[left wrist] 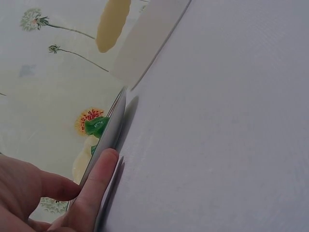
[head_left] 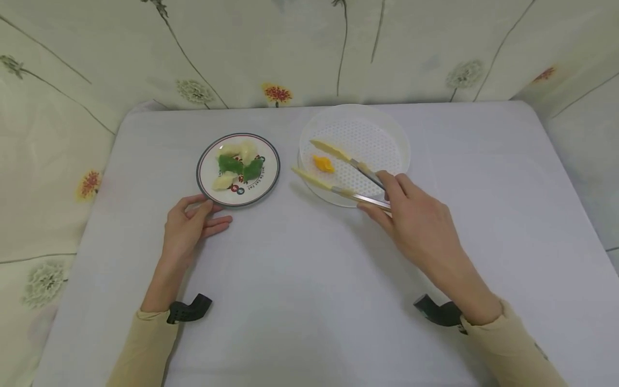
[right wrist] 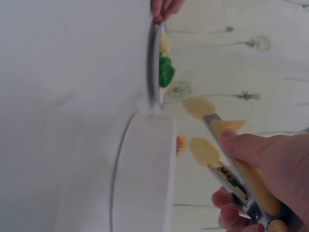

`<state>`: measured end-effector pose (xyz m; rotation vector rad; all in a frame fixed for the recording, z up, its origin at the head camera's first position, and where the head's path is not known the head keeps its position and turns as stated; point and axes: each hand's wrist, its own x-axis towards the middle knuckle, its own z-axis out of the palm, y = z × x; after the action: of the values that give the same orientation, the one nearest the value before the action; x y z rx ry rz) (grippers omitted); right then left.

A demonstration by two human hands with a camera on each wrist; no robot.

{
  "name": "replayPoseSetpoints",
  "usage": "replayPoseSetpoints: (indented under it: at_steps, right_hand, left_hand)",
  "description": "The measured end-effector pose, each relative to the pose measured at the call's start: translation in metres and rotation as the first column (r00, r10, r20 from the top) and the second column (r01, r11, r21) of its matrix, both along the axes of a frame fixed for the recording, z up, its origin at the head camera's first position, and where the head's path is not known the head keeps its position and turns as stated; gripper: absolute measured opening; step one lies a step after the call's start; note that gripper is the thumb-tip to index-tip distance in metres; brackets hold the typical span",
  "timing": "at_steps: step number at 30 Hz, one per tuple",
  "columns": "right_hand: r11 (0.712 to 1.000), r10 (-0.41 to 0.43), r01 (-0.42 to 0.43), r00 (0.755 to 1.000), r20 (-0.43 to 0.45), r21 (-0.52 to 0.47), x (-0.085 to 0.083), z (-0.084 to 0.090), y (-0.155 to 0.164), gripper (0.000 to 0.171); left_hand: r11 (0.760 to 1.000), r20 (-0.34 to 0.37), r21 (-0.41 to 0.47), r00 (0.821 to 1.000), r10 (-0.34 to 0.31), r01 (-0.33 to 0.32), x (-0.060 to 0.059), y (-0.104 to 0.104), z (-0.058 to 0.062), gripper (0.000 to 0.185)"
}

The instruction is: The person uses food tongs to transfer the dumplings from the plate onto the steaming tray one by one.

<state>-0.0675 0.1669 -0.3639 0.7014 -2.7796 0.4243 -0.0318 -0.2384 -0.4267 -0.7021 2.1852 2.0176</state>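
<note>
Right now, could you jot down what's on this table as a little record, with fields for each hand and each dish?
Left hand: left hand rests on the table, fingertips touching the near rim of the plate.
Right hand: right hand holds the tongs, their yellow tips spread apart.
Plate: holds green and pale yellow food pieces.
Steamer tray: white perforated tray with one orange piece inside, between the tong tips.
Surface: white tablecloth.
</note>
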Motion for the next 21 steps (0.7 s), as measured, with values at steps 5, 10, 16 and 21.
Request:
replayPoseSetpoints:
  at_steps: [5, 10, 16, 21]
  right_hand:
    - [1.000, 0.029, -0.029, 1.000, -0.009, -0.008, 0.000, -0.002, -0.010, 0.062]
    - [0.997, 0.072, -0.072, 0.997, -0.018, -0.007, -0.002, -0.006, -0.025, 0.060]
    - [0.992, 0.125, -0.125, 0.992, -0.015, 0.012, -0.005, -0.012, -0.047, 0.063]
    - [0.989, 0.148, -0.148, 0.989, 0.004, 0.031, -0.011, -0.017, -0.065, 0.064]
  left_hand:
    - [1.000, 0.008, -0.003, 1.000, 0.003, -0.003, -0.001, 0.000, -0.001, 0.054]
    - [1.000, 0.020, -0.026, 1.000, 0.006, -0.005, -0.001, 0.000, -0.001, 0.055]
    - [0.999, 0.018, -0.032, 1.000, 0.000, 0.001, 0.000, 0.001, 0.000, 0.055]
    - [0.999, 0.020, -0.038, 1.000, -0.001, 0.002, -0.001, 0.001, -0.001, 0.055]
